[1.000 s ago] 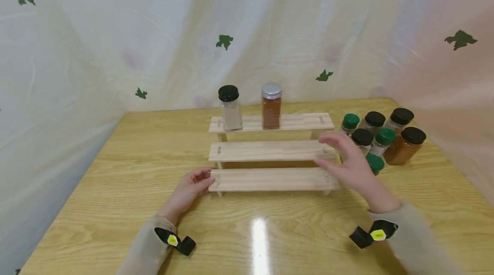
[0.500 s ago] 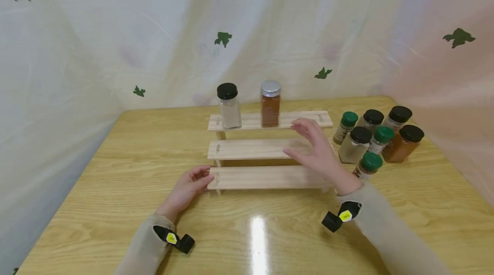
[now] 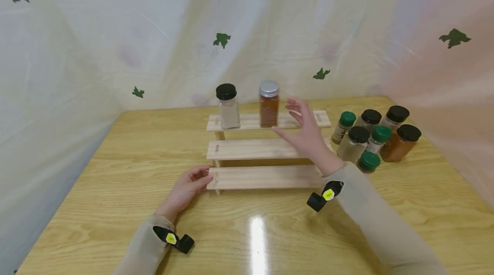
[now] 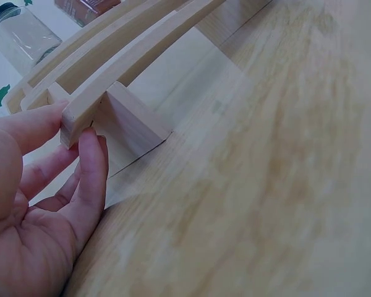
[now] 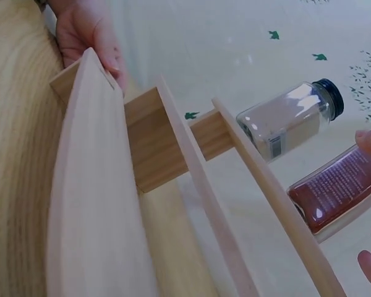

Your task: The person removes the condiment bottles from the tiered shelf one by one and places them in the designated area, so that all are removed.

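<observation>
A three-tier wooden spice rack [image 3: 247,149] stands on the table. My left hand [image 3: 188,190] pinches the left end of its lowest shelf between thumb and fingers, which the left wrist view shows up close. On the top shelf, a black-lidded jar of pale powder [image 3: 229,112] stands at the left. To its right is a silver-lidded spice jar [image 3: 269,110] of red-brown powder. My right hand [image 3: 306,137] is spread just right of that jar, thumb and fingers apart and nothing gripped. Whether the thumb touches the jar, I cannot tell.
Several spice jars with green and black lids stand clustered right of the rack, among them an orange-brown one [image 3: 399,146]. Behind the wooden table [image 3: 127,159] hangs a pale curtain [image 3: 166,43] with green leaf prints.
My right hand has moved left and away from me, from the rack's right end by the jar cluster to beside the silver-lidded jar. My left hand keeps its hold on the rack.
</observation>
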A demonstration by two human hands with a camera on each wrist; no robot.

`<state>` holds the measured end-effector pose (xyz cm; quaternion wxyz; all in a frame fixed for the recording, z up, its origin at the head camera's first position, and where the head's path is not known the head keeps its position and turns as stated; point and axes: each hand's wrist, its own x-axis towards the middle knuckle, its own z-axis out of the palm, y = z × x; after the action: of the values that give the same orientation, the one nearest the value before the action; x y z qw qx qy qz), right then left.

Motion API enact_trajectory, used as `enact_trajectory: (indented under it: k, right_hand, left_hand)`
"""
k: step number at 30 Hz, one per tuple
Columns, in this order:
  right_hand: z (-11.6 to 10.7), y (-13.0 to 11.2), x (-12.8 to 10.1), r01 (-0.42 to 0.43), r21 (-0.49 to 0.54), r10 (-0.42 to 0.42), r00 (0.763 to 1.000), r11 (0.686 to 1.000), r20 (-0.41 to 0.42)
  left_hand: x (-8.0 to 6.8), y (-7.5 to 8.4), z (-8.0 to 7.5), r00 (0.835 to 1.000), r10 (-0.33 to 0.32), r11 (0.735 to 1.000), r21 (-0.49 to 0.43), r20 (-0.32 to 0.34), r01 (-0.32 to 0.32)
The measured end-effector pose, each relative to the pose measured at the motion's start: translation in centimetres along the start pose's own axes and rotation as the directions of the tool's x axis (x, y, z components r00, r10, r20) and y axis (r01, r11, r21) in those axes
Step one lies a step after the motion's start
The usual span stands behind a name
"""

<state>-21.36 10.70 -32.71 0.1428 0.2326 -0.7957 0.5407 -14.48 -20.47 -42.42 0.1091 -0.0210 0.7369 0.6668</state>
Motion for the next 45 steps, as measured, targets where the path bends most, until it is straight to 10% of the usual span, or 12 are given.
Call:
enact_trajectory:
  k: [30, 45]
  right_hand:
    - [2.1, 0.3, 3.0, -0.075, -0.025, 0.075, 0.997, 0.997, 0.023]
    - [3.1, 0.3, 3.3, 0.002, -0.216, -0.006, 1.000, 0.976, -0.018]
  left_hand:
    - [0.0, 0.0, -0.1, 1.000, 0.000, 1.000, 0.022, -0.001, 0.000]
    - [0.0, 0.0, -0.1, 1.000, 0.005, 1.000, 0.018, 0.011, -0.006]
